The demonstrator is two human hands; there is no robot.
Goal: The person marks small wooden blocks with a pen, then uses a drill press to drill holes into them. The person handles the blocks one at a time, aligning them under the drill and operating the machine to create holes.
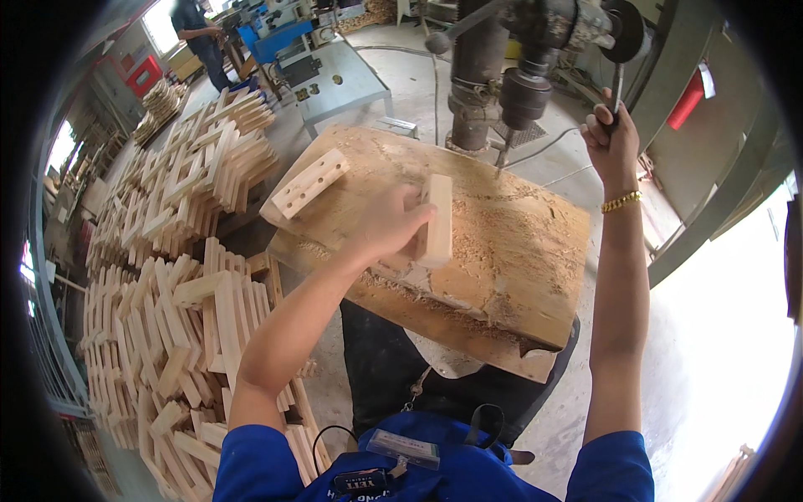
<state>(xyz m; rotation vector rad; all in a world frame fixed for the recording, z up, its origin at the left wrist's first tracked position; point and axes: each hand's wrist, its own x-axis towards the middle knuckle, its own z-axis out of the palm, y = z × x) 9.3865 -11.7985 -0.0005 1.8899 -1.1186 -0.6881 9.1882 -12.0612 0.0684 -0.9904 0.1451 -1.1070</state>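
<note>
The left hand (386,224) is holding a short wooden block (437,219) upright on the sawdust-covered desk (519,251), its grip clamped around the block's left side. The right hand (611,138) is reaching up at one o'clock, its grip closed on the drill press handle (617,84). The drill bit (503,157) is hanging just beyond the block at twelve o'clock. A drilled block (311,182) is lying at ten o'clock, with stacked wooden pieces (167,276) piling up at nine o'clock.

Stacks of wooden slats (176,276) at left; grey metal table (347,84); person (199,38) beyond.
</note>
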